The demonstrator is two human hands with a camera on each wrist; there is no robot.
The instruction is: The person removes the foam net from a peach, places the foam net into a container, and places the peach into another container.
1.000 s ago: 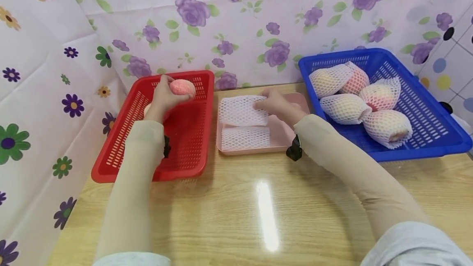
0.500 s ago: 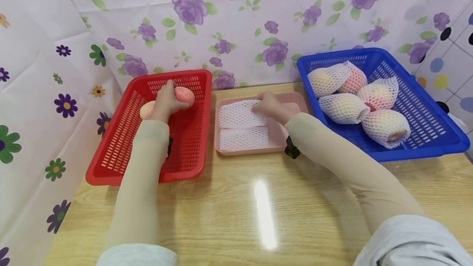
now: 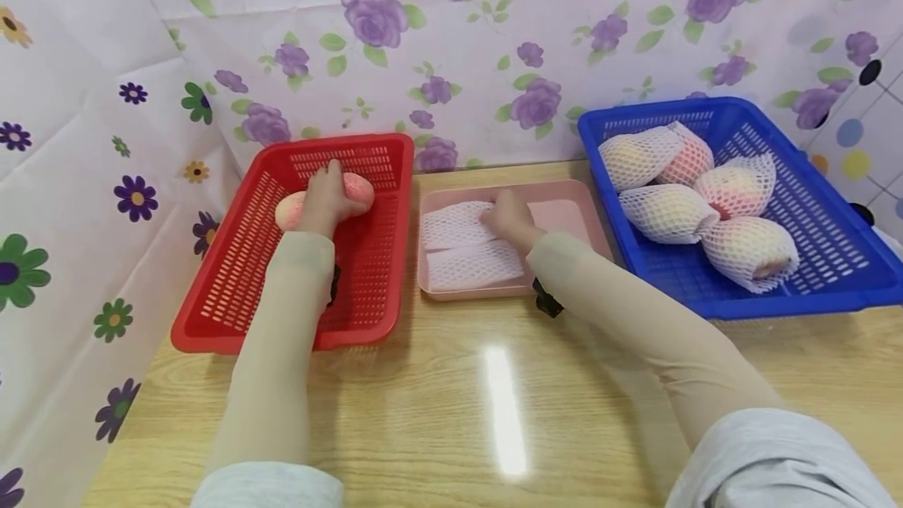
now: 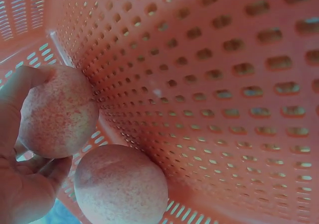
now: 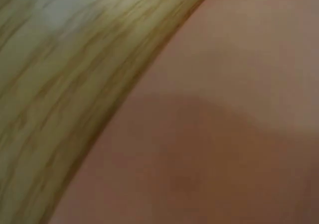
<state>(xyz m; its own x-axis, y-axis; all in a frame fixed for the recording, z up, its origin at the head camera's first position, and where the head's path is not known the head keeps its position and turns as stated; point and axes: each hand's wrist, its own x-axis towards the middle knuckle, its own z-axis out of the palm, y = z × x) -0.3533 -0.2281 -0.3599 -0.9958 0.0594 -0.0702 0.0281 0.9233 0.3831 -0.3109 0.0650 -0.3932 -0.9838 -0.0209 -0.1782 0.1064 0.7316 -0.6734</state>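
Note:
Inside the red basket, my left hand grips a pinkish peach; in the left wrist view the thumb and fingers curl round it. A second peach lies close by, against the basket's wall. My right hand is over the pink tray, its fingers pinching the right end of the upper white foam net sleeve. Another foam net sleeve lies just in front of that one. The right wrist view is blurred, with tray surface and wood but no fingers.
On the right stands a blue basket with several net-wrapped peaches. Both baskets and the tray are on a wooden table. Flowered cloth hangs behind and to the left.
My left hand has lowered the peach deeper into the red basket, beside the other one. The right hand has moved slightly toward me, and the upper sleeve now lies lower and closer to the front one.

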